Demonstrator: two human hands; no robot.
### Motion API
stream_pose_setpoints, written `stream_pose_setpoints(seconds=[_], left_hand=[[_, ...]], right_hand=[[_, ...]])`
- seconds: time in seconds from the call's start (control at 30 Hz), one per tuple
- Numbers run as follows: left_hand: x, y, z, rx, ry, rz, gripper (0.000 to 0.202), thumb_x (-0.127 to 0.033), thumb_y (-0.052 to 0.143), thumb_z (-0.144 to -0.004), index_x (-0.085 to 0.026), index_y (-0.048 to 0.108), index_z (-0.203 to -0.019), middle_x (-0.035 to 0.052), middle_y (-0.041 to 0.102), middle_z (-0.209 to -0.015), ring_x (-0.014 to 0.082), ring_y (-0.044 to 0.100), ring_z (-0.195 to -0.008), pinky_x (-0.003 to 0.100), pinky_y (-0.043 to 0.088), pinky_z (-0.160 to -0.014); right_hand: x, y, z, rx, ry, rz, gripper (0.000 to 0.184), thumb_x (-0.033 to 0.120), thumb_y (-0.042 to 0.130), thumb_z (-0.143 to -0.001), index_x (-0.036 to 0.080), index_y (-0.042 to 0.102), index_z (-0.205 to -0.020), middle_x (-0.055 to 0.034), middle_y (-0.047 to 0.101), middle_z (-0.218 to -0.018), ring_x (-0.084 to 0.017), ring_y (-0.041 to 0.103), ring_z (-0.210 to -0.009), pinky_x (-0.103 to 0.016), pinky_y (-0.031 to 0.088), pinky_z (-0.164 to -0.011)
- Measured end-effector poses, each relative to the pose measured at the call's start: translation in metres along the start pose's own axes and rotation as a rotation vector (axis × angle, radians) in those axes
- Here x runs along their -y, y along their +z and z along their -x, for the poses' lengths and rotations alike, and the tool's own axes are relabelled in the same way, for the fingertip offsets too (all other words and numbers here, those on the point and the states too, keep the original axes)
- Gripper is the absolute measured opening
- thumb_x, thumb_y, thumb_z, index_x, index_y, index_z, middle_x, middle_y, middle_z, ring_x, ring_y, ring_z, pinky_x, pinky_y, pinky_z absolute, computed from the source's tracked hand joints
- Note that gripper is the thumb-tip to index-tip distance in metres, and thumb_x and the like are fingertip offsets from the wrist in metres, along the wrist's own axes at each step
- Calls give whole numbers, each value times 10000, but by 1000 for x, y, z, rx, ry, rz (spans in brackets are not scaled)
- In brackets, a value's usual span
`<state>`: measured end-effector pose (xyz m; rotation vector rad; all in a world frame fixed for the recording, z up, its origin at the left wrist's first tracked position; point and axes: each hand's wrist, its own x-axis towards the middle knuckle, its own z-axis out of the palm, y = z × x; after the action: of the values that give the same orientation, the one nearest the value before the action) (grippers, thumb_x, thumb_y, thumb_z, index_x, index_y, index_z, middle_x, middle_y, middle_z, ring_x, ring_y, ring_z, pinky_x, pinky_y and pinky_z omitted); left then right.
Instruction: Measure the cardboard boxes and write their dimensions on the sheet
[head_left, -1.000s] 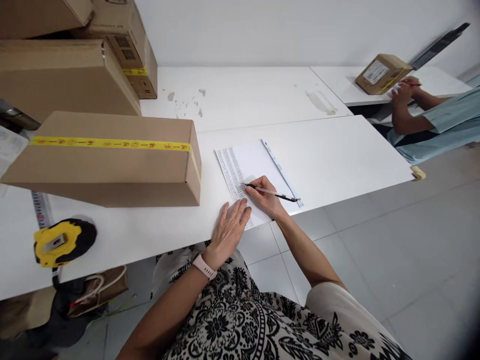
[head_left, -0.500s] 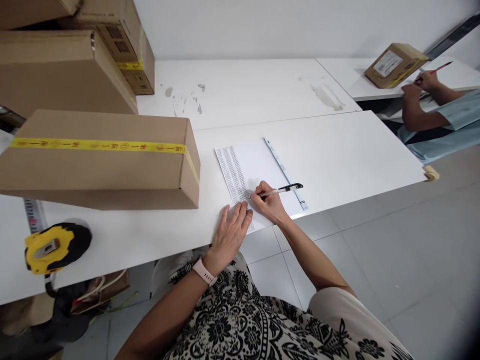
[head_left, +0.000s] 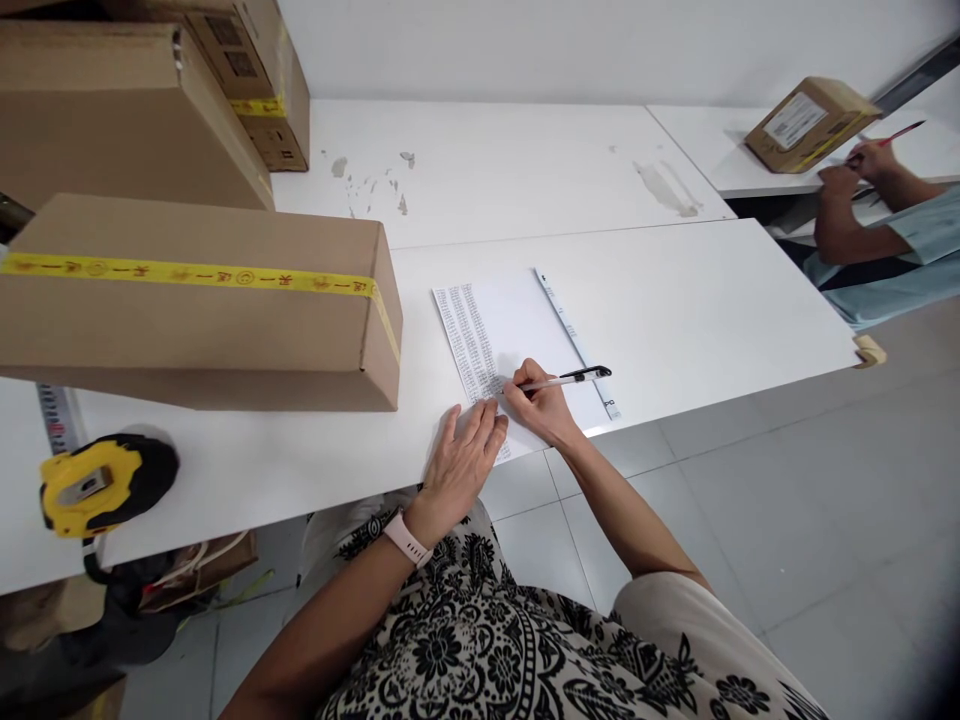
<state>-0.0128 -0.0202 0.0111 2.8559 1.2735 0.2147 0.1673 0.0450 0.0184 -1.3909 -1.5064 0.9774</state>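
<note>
My right hand (head_left: 541, 408) is closed round a pen (head_left: 570, 378), its tip on a printed sheet of paper (head_left: 510, 330) that lies on the white table (head_left: 675, 310). The sheet carries columns of small print down its left side. My left hand (head_left: 461, 460) lies flat with its fingers stretched out on the sheet's near left corner, a pale watch strap on the wrist. A ruler (head_left: 576, 340) lies along the sheet's right edge.
A long cardboard box (head_left: 195, 300) with yellow tape stands left of the sheet, more boxes (head_left: 127, 110) stacked behind it. A yellow tape measure (head_left: 94, 485) sits near the front left edge. At far right another person's hands (head_left: 847, 180) work beside a small box (head_left: 810, 120).
The pen has swung from pointing down-right to lying nearly level, and my right hand has shifted slightly down the sheet. The view has drifted a little. The other person's hand has lifted a red pen.
</note>
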Motion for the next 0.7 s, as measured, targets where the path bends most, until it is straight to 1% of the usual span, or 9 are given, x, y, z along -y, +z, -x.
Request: stream_pose_setpoints(seconds=[0.17, 0.33, 0.47, 0.57, 0.7], left_hand=[[0, 1, 0, -11, -6, 0, 516, -86, 441, -985, -88, 518, -1495, 198, 478, -1618, 305, 429, -1508, 536, 356, -1228], [0, 2, 1, 6, 0, -8, 532, -95, 453, -981, -88, 491, -1512, 198, 456, -1634, 300, 397, -1531, 540, 341, -1239], [0, 2, 1, 18, -5, -11, 540, -106, 449, -988, -105, 472, -1528, 183, 446, -1645, 287, 386, -1540, 531, 334, -1247], [0, 1, 1, 21, -7, -3, 540, -113, 460, -988, -108, 478, -1528, 187, 443, -1645, 297, 395, -1534, 530, 336, -1247], [0, 0, 1, 5, 0, -3, 527, -97, 445, -988, -84, 497, -1512, 199, 460, -1631, 309, 421, -1515, 537, 355, -1233]], right_hand=[[0, 0, 0, -7, 19, 9, 245, 301, 634, -811, 254, 420, -701, 57, 388, -609, -130, 347, -568, -288, 293, -541], [-1, 0, 0, -5, 10, -11, 241, 290, 630, -806, 253, 418, -698, 55, 381, -619, -131, 355, -578, -291, 299, -553], [-1, -1, 0, -38, 22, -9, 245, 296, 637, -809, 251, 425, -697, 53, 385, -624, -132, 346, -584, -294, 300, -562], [-1, -2, 0, -56, 27, -21, 247, 304, 639, -815, 250, 427, -700, 52, 393, -632, -132, 346, -588, -296, 304, -569], [-1, -1, -1, -50, 18, -8, 259, 302, 642, -821, 250, 421, -695, 50, 396, -632, -132, 344, -587, -299, 306, -570]])
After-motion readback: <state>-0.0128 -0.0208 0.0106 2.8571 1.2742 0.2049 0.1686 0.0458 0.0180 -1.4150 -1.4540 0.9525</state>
